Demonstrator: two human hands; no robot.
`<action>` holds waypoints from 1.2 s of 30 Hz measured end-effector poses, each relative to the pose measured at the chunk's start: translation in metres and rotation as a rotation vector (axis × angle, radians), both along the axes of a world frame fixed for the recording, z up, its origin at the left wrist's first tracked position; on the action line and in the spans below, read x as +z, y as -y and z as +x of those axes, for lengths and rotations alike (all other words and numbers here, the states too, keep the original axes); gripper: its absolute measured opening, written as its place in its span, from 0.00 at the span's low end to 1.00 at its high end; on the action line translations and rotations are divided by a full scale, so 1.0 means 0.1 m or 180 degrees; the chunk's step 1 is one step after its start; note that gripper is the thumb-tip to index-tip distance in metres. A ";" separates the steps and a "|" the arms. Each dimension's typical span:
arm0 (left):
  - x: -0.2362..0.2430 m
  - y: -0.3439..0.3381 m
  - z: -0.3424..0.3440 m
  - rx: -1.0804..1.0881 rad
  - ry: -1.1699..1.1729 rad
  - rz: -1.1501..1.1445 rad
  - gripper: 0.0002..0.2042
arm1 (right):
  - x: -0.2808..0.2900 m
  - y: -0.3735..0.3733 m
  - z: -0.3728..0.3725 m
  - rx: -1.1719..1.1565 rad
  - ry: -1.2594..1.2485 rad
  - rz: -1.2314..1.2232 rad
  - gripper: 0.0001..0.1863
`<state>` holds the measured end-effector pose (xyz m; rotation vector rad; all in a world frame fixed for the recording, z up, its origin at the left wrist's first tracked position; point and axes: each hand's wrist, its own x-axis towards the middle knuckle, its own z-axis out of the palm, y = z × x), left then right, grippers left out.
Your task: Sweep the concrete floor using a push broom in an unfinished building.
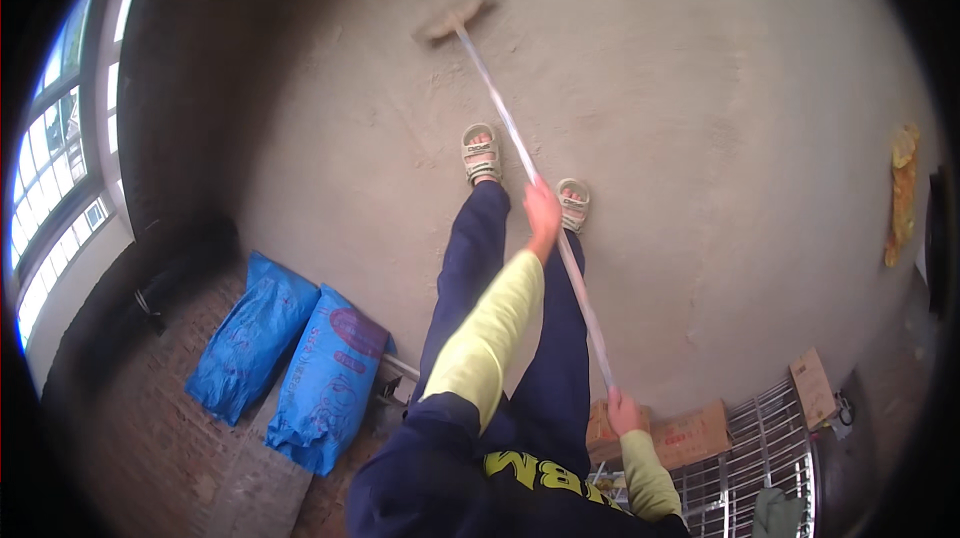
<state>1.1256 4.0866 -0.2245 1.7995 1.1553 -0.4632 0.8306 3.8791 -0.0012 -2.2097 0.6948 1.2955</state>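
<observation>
Right hand [626,413] at 5 o'clock, closed round near end of 1 broom [504,118]; left hand [542,213], near center, gripping same pole farther up. Metal grille [740,468] at 4–5 o'clock, cardboard boxes [697,434] beside it, at least 2. 2 blue sacks [328,383] at 8 o'clock on brick-patterned ground [205,458]. 2 sandals [481,160] on bare, dusty gray-brown floor [720,188]. 1 yellowish object, unclear, at 3 o'clock [903,198]. Broom head blurred, 12 o'clock. Barred windows [50,163], 9–10 o'clock.
</observation>
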 end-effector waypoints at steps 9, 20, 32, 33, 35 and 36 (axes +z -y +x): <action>-0.80 -3.26 3.04 -0.1300 -0.0186 0.1636 0.22 | -0.53 -2.63 3.51 -0.0653 0.0228 0.1659 0.23; 0.84 -0.98 0.35 0.0199 -0.0221 -0.0244 0.14 | 1.43 -0.94 1.14 -0.0411 -0.0924 0.0196 0.18; 0.24 -0.59 -0.06 -0.0478 -0.0547 0.0113 0.19 | 1.42 -1.00 0.89 -0.0728 -0.1433 -0.0207 0.23; 0.26 -0.61 -0.11 -0.0507 -0.0529 0.0120 0.19 | 1.39 -1.04 0.79 -0.0697 -0.1395 -0.0096 0.23; 0.38 -0.67 -0.10 -0.0261 -0.0947 -0.0273 0.19 | 1.31 -1.19 0.90 -0.0881 -0.1261 0.0171 0.23; 0.29 -0.67 -0.15 -0.0302 -0.0808 -0.0207 0.18 | 1.24 -1.20 0.83 -0.1071 -0.1340 0.0236 0.23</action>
